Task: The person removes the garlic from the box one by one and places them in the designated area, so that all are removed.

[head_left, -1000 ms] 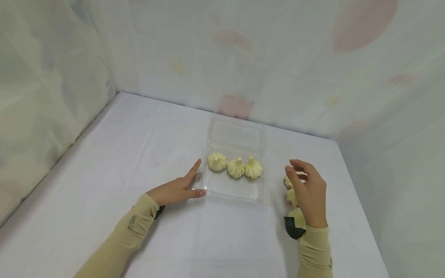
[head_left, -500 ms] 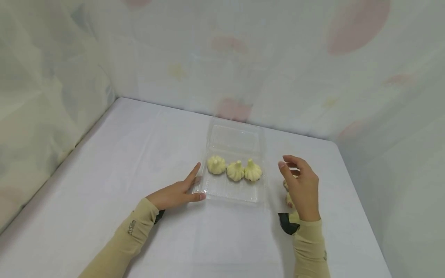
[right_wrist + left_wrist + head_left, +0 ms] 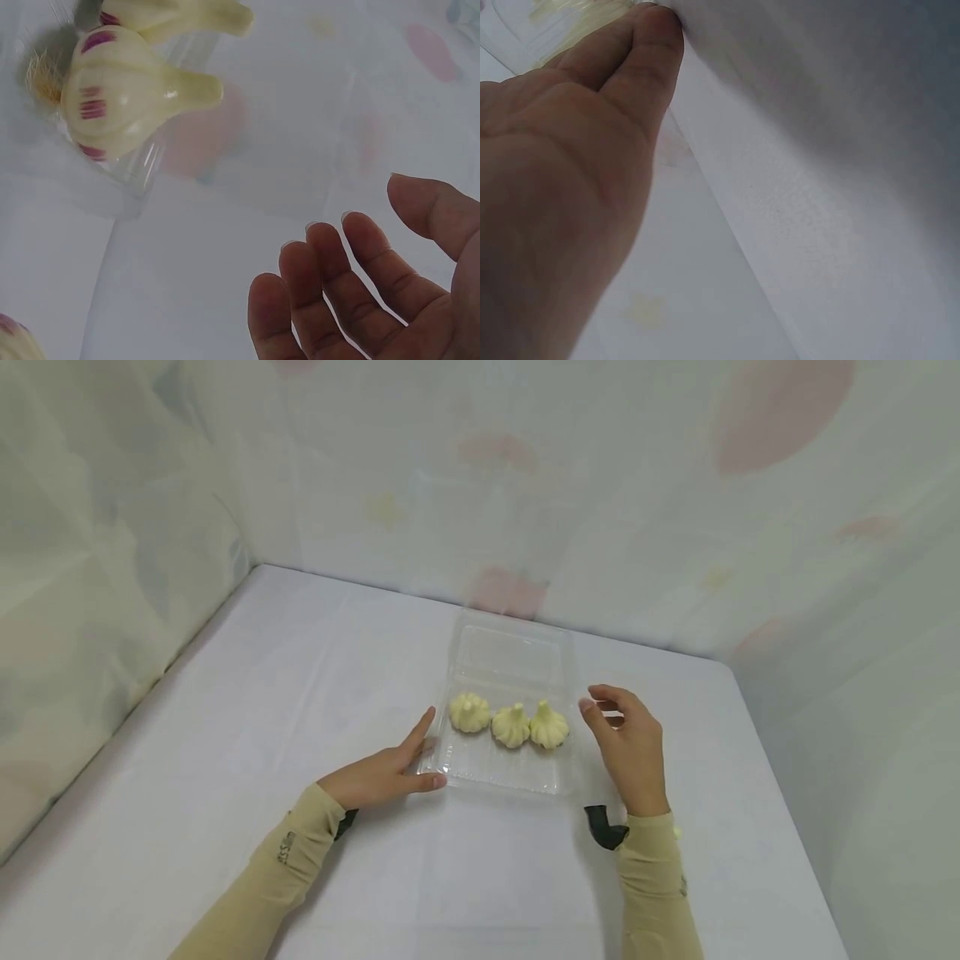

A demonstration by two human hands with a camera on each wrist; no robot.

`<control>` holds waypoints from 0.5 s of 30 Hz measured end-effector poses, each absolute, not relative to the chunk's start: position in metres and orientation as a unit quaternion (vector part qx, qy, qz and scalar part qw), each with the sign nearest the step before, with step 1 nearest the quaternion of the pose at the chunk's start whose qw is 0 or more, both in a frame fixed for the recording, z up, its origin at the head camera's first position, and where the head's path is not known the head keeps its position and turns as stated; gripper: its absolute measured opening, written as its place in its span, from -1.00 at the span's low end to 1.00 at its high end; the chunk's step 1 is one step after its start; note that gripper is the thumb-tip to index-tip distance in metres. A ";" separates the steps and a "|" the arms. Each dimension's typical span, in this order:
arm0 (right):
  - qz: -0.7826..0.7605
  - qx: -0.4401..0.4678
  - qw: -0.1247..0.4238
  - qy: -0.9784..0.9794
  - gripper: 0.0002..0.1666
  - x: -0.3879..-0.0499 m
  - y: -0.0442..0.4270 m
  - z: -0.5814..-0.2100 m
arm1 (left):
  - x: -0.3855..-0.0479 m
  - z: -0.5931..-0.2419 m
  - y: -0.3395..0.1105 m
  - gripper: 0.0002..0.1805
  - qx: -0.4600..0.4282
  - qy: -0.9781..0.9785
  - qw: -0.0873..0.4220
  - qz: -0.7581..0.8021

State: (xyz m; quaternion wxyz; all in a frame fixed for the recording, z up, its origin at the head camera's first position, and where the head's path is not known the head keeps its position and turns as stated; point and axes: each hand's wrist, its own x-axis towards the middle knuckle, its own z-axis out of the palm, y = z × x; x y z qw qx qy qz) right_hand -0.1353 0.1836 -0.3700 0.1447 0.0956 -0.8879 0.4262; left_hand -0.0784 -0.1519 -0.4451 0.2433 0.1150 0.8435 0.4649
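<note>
A clear plastic box (image 3: 498, 768) lies with its lid (image 3: 510, 652) laid back toward the wall. Inside it sit three pale garlic bulbs: a left bulb (image 3: 469, 714), a middle bulb (image 3: 512, 727) and a right bulb (image 3: 549, 725). My left hand (image 3: 386, 775) rests against the box's left edge, thumb and fingers spread. Just right of the box hovers my right hand (image 3: 630, 747), fingers loosely bent and holding nothing. The right wrist view shows its bare palm side (image 3: 375, 292) near a purple-streaked bulb (image 3: 120, 94) in the box.
Another garlic bulb (image 3: 16, 341) lies outside the box, partly seen in the right wrist view; my right forearm (image 3: 656, 885) hides most of that area in the head view. A white cloth covers the table (image 3: 337, 668), with fabric walls (image 3: 637, 510) behind and at the sides.
My right hand has moved left, from above the loose garlic bulbs to beside the box. Those bulbs are now mostly hidden by the right arm. My left hand stays put.
</note>
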 end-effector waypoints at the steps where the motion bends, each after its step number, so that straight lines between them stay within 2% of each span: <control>1: 0.427 0.097 0.142 -0.888 -0.61 -0.136 0.183 -0.371 | -0.079 -0.445 -0.152 0.17 0.116 0.844 0.243 0.464; 15: 0.430 0.081 0.082 -0.895 -0.55 -0.146 0.178 -0.384 | -0.080 -0.446 -0.152 0.19 0.119 0.840 0.243 0.471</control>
